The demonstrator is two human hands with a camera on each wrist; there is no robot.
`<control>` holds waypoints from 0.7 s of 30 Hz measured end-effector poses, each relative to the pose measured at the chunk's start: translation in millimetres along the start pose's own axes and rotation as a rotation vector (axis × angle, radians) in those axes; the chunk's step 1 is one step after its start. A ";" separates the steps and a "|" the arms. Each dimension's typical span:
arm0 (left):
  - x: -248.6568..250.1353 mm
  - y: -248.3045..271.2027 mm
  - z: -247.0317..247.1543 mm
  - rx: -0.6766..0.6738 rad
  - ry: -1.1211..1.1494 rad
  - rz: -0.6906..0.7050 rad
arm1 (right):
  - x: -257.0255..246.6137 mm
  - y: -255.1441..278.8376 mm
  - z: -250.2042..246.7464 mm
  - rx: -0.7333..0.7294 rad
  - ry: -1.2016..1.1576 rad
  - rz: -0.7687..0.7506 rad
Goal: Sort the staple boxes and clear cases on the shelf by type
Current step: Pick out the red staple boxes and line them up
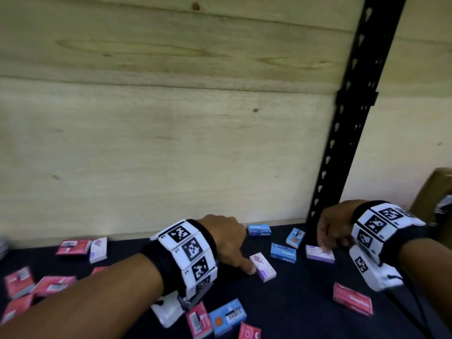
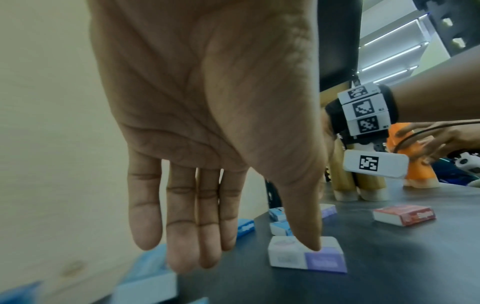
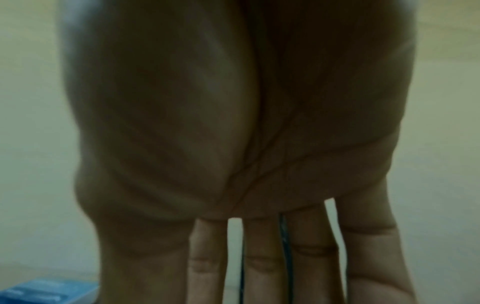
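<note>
Left hand (image 2: pixel 207 123) fingers straight, apart; thumb tip presses purple staple box (image 2: pixel 306 255) mid-shelf. Right hand (image 1: pixel 335 228) fingers straight, reaching down onto far-right purple box (image 1: pixel 320 253). Risk: one-thumb push skids box into blue boxes (image 1: pixel 283 252), mixing types.

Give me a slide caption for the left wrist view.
Left hand, fingers straight, thumb tip pressing a white and purple staple box on the dark shelf.
</note>
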State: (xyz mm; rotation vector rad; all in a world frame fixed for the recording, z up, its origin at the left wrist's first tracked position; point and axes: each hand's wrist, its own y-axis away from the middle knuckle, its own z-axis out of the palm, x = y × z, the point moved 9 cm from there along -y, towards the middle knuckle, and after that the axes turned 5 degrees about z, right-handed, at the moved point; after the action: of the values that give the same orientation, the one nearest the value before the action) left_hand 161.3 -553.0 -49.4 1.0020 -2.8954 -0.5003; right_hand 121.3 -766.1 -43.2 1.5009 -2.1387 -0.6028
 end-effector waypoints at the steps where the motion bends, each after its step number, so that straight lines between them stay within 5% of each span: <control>1: -9.0 5.1 -0.9 0.005 0.008 -0.012 | -3.4 2.9 -2.9 0.008 -0.010 -0.017; 10: -92.0 77.7 -3.0 0.034 -0.001 -0.181 | -84.9 25.6 -35.0 0.268 -0.090 -0.192; 21: -164.3 180.3 35.1 -0.034 0.105 -0.381 | -243.1 52.3 -27.9 0.326 0.060 -0.502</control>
State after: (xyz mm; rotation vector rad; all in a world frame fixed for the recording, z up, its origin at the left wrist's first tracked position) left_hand 179.0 -309.6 -14.9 1.5326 -2.6003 -0.4913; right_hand 172.2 -522.3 -18.3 2.2345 -1.8790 -0.3690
